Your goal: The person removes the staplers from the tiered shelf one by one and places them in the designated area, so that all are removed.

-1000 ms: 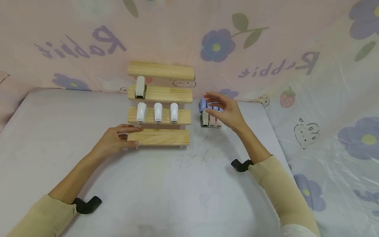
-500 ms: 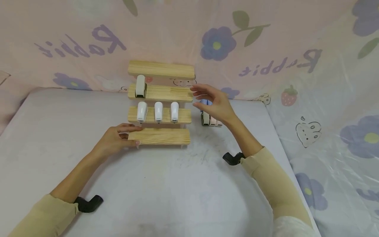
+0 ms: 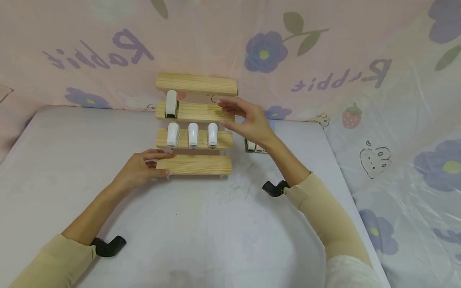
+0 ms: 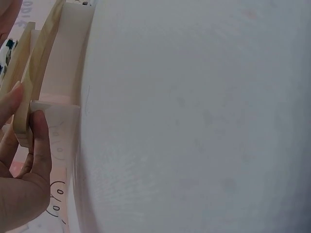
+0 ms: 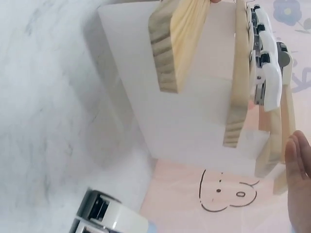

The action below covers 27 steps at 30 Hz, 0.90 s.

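Wooden stepped rack (image 3: 194, 138) is set on the white worktop (image 3: 180, 224). Its lowest shelf's left end is pinched by the left hand (image 3: 138, 170). The right hand (image 3: 248, 122), fingers spread and nothing held, is raised beside the second shelf. Three white staplers (image 3: 192, 135) are lined on the third shelf; more staplers (image 3: 253, 147) are hidden behind that hand.

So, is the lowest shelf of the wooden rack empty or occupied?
Empty: the lowest shelf shows bare wood; only the left hand grips its end.
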Available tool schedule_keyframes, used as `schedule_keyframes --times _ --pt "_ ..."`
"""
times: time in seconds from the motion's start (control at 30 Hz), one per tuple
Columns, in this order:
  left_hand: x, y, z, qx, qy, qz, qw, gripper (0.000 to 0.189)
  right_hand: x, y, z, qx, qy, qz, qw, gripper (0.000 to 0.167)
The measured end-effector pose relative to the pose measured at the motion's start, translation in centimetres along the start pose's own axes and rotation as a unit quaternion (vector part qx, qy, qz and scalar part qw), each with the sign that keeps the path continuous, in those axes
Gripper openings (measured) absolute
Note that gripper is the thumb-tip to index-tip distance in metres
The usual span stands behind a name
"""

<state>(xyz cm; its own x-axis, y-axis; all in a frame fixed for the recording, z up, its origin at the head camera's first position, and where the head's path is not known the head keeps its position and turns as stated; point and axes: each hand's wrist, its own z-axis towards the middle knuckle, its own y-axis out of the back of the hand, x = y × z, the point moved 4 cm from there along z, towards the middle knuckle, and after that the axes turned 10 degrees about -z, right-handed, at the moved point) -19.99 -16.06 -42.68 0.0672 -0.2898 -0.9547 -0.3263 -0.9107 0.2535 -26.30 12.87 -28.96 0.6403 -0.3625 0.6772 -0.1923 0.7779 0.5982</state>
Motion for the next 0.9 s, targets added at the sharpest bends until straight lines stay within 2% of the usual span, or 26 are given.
schedule_keyframes --times 0.27,0.53,0.7,0.9 --pt "0.1 0.1 0.2 -0.002 0.001 -0.001 1.0000 0.055 -2.0 -1.6 1.5 0.006 -0.008 -0.010 0.9999 0.055" --pt "0.4 -0.1 0.3 0.004 0.002 -0.012 0.9999 0.056 -1.5 -2.7 2.6 0.023 -0.006 -0.026 0.9994 0.055" --pt "0.2 0.0 0.2 0.000 0.000 -0.010 0.9999 0.056 -1.3 -3.4 3.5 0.026 -0.002 -0.018 0.9995 0.056" --pt "0.0 0.0 0.2 0.004 0.000 -0.012 0.9999 0.056 -1.4 -4.6 4.1 0.053 -0.029 -0.022 0.9979 0.061"
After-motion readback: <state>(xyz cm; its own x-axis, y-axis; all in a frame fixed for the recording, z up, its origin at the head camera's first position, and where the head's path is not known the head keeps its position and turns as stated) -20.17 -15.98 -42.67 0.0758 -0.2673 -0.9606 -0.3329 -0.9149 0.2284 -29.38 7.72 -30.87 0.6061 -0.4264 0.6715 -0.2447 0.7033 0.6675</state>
